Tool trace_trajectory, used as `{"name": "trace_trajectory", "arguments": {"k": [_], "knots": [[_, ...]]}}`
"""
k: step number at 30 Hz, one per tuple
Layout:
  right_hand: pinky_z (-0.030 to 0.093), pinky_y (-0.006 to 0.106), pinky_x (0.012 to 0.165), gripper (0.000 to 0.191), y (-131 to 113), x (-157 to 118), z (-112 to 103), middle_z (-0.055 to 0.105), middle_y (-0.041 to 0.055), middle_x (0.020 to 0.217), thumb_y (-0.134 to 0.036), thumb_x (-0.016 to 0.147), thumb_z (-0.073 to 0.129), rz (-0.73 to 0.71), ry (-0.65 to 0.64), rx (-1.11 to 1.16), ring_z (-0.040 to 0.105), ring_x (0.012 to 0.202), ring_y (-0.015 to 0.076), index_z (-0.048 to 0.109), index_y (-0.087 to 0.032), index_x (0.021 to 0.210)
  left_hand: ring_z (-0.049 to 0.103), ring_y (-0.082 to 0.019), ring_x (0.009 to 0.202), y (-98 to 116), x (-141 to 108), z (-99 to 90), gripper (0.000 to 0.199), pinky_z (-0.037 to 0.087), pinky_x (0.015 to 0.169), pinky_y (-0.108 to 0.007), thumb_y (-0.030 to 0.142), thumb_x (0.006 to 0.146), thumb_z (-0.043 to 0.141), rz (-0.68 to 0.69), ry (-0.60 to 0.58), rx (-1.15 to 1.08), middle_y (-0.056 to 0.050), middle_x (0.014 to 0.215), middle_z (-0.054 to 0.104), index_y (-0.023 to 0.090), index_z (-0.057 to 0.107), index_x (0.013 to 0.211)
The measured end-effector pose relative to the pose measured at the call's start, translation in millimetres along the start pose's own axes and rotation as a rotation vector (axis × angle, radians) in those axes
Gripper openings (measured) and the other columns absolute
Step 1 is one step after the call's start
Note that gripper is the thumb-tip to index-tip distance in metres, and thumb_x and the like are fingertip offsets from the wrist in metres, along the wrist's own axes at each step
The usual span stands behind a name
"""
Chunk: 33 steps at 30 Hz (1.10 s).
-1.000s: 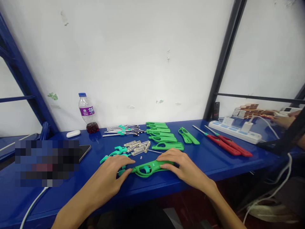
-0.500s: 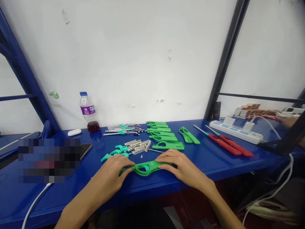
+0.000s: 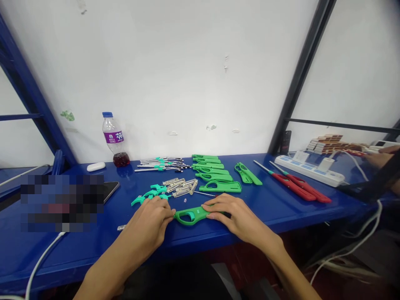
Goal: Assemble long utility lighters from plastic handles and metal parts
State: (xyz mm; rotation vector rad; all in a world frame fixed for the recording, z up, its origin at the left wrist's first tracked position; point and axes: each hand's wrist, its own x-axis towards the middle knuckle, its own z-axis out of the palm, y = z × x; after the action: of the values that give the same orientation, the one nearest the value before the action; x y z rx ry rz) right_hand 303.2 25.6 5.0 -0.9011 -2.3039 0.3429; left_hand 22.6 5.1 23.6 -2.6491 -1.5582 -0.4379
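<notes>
A green lighter casing (image 3: 187,220) with a turquoise trigger lies level between my hands, just above or on the blue table. My left hand (image 3: 156,216) is closed in a pinch at its narrow left end. Around its wide right end are the fingers and thumb of my right hand (image 3: 229,214), which hide that part. Turquoise triggers (image 3: 156,191) lie just beyond my left hand, beside a heap of clear lighter inserts (image 3: 181,187). A thin metal rod (image 3: 203,194) lies behind my right fingertips.
Several green casing halves (image 3: 215,177) line the back, beside metal lighter tubes (image 3: 159,163). Two red lighters (image 3: 296,187) and a power strip (image 3: 312,171) are on the right. A bottle (image 3: 115,141), an earphone case (image 3: 96,166) and a phone (image 3: 111,191) are on the left.
The casing's two halves, showing a doubled edge before, now look pressed together. Both hands keep their grip at its ends. The view has shifted slightly.
</notes>
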Motion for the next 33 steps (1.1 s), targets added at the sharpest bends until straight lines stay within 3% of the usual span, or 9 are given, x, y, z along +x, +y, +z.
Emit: {"name": "trace_trajectory", "arguments": {"k": [7, 14, 19, 23, 26, 28, 33], "knots": [[0.052, 0.042, 0.104, 0.022, -5, -4, 1, 0.079, 0.0042, 0.121, -0.029, 0.107, 0.059, -0.020, -0.001, -0.057, 0.071, 0.112, 0.0244, 0.076, -0.026, 0.121, 0.061, -0.035, 0.091, 14, -2, 4.6, 0.045, 0.046, 0.081, -0.051, 0.010, 0.100, 0.036, 0.024, 0.002, 0.144, -0.014, 0.091, 0.070, 0.019, 0.075, 0.080], [0.051, 0.040, 0.103, 0.019, -8, -5, 2, 0.076, 0.0035, 0.118, -0.032, 0.107, 0.059, 0.015, 0.003, -0.043, 0.069, 0.110, 0.0235, 0.073, -0.028, 0.118, 0.064, -0.030, 0.087, 14, -4, -5.1, 0.037, 0.049, 0.076, -0.044, 0.015, 0.101, 0.042, 0.002, -0.024, 0.092, -0.012, 0.093, 0.070, 0.019, 0.074, 0.083], [0.053, 0.039, 0.100, 0.018, -5, -7, 3, 0.075, 0.0038, 0.117, -0.038, 0.103, 0.066, 0.024, 0.009, -0.023, 0.068, 0.109, 0.0248, 0.074, -0.028, 0.115, 0.068, -0.031, 0.097, 9, -13, -10.1, 0.036, 0.054, 0.084, -0.044, 0.009, 0.093, 0.048, 0.012, -0.041, 0.025, -0.011, 0.104, 0.073, 0.023, 0.078, 0.104], [0.052, 0.039, 0.100, 0.016, -3, -8, 3, 0.075, 0.0037, 0.117, -0.036, 0.105, 0.062, 0.018, -0.003, 0.005, 0.067, 0.109, 0.0244, 0.075, -0.028, 0.111, 0.067, -0.036, 0.114, -1, -25, -16.7, 0.040, 0.055, 0.094, -0.051, 0.015, 0.092, 0.055, -0.055, 0.016, 0.036, -0.013, 0.123, 0.071, 0.024, 0.074, 0.127], [0.052, 0.039, 0.100, 0.015, -2, -8, 4, 0.074, 0.0033, 0.118, -0.037, 0.104, 0.064, 0.030, -0.009, 0.033, 0.066, 0.110, 0.0246, 0.074, -0.028, 0.110, 0.067, -0.038, 0.108, -2, -26, -23.3, 0.022, 0.056, 0.088, -0.052, 0.017, 0.094, 0.058, -0.169, -0.108, 0.096, -0.014, 0.112, 0.072, 0.020, 0.076, 0.106], [0.052, 0.039, 0.100, 0.015, -3, -9, 4, 0.073, 0.0033, 0.119, -0.037, 0.104, 0.064, 0.050, -0.012, 0.043, 0.065, 0.112, 0.0250, 0.074, -0.029, 0.112, 0.068, -0.036, 0.102, 1, -23, -24.4, 0.018, 0.056, 0.084, -0.049, 0.014, 0.096, 0.056, -0.169, -0.178, 0.096, -0.012, 0.103, 0.072, 0.019, 0.073, 0.095], [0.049, 0.038, 0.105, 0.026, -7, -12, 0, 0.069, 0.0026, 0.126, -0.037, 0.107, 0.060, 0.089, -0.061, 0.045, 0.061, 0.120, 0.0244, 0.064, -0.032, 0.131, 0.067, -0.033, 0.093, 5, -11, -13.2, 0.022, 0.053, 0.082, -0.049, 0.016, 0.103, 0.046, -0.026, -0.049, 0.072, -0.010, 0.099, 0.072, 0.019, 0.067, 0.095]]}}
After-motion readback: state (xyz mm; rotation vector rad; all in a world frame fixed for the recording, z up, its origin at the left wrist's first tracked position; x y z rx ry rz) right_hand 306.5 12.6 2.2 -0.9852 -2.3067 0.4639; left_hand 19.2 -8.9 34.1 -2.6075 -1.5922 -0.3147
